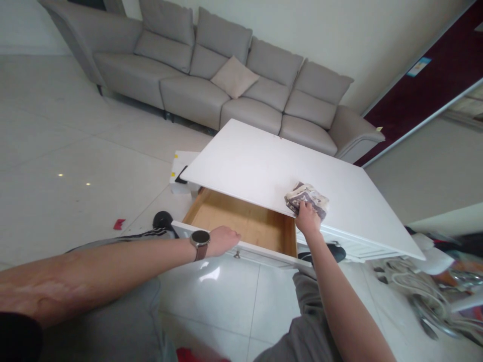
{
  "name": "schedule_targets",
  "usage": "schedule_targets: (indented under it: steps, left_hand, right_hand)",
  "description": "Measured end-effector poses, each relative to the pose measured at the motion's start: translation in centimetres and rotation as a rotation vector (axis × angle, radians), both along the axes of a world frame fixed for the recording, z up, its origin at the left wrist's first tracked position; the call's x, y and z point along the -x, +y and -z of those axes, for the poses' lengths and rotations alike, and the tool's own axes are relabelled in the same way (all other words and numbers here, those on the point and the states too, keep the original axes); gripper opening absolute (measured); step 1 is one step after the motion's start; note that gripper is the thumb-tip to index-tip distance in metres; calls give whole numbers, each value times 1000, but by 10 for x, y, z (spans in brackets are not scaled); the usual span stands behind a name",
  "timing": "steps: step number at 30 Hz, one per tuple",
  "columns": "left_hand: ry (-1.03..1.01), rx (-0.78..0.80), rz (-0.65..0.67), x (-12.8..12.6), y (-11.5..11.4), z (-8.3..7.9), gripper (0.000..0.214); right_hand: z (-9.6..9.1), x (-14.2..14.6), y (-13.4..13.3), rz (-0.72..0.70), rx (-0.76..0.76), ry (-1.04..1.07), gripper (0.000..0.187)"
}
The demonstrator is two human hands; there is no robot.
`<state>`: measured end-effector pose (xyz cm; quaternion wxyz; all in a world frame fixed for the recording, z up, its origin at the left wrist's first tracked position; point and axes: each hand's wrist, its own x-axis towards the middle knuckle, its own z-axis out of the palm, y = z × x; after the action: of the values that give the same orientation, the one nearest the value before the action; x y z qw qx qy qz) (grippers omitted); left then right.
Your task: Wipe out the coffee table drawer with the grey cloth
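Observation:
A white table (256,166) stands before me with its wooden drawer (245,221) pulled out; the drawer's inside looks bare. My left hand (223,239), with a watch on the wrist, is closed over the drawer's white front edge. My right hand (307,219) grips a folded patterned cloth (307,197), brown and cream, that lies on the tabletop at its near edge, just above the drawer's right end.
A long grey sofa (211,75) with a beige cushion (234,76) lines the far wall. A small white box (180,173) sits on the tiled floor left of the table. Cables and clutter (433,286) lie at the right. My knees are below.

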<state>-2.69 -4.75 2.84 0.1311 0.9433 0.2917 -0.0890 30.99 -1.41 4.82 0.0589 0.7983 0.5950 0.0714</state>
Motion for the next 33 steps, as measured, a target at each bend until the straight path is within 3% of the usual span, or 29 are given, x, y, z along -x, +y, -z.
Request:
schedule_targets:
  steps: [7, 14, 22, 24, 28, 30, 33]
  left_hand:
    - [-11, -58, 69, 1, -7, 15, 23]
    - [85, 16, 156, 7, -31, 7, 24]
    - [93, 68, 139, 14, -55, 10, 23]
    - [85, 66, 136, 14, -57, 8, 22]
    - [101, 112, 102, 15, -64, 0, 27]
    - [94, 122, 70, 14, -69, -1, 28]
    - [81, 118, 17, 9, -78, 4, 29]
  right_hand:
    - [0, -1, 1, 9, 7, 7, 43]
    - [-2, 0, 1, 23, 7, 17, 47]
    - [-16, 4, -2, -23, -42, 2, 38]
    - [-18, 18, -10, -116, -69, 33, 39]
    - [-5, 73, -33, -454, -21, 164, 45]
    - [10, 104, -43, -575, 87, 225, 46]
    - [44, 137, -52, -617, 316, 278, 48]
